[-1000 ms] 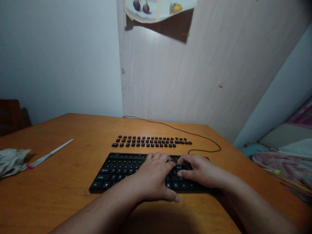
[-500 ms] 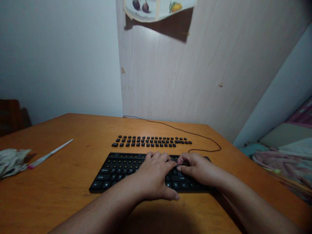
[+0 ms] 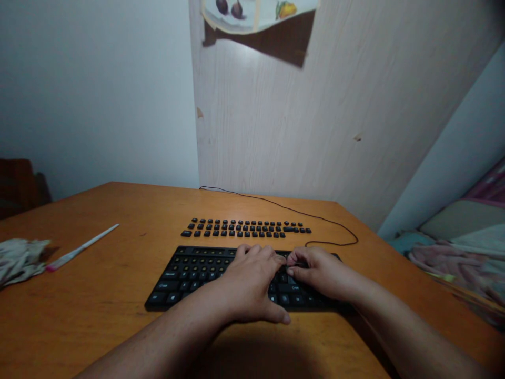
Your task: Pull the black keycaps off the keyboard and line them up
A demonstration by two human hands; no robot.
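Observation:
A black keyboard (image 3: 168, 285) lies in front of me, with keycaps off its upper rows so small pale-topped stems show there; the lower rows carry their caps. My left hand (image 3: 254, 281) rests across its middle, palm down, thumb stretched out past the near edge. Its fingertips reach toward my right hand. Over the right part of the keyboard, my right hand (image 3: 315, 271) has thumb and index finger pinched close to the left fingers. Whatever lies between them is too small and hidden to make out. Behind the keyboard, loose black keycaps (image 3: 239, 228) stand in neat rows.
A thin black cable (image 3: 331, 219) loops over the wooden table (image 3: 94, 316) behind and right of the keyboard. On the left lie a white, pointed stick-like tool (image 3: 84, 246) and a crumpled cloth (image 3: 21, 260). The wall (image 3: 252, 131) rises at the table's far edge.
The left fingers have shifted slightly near the right fingertips. The right hand keeps its pinch in nearly the same place, and the keyboard and loose keycaps stay where they were.

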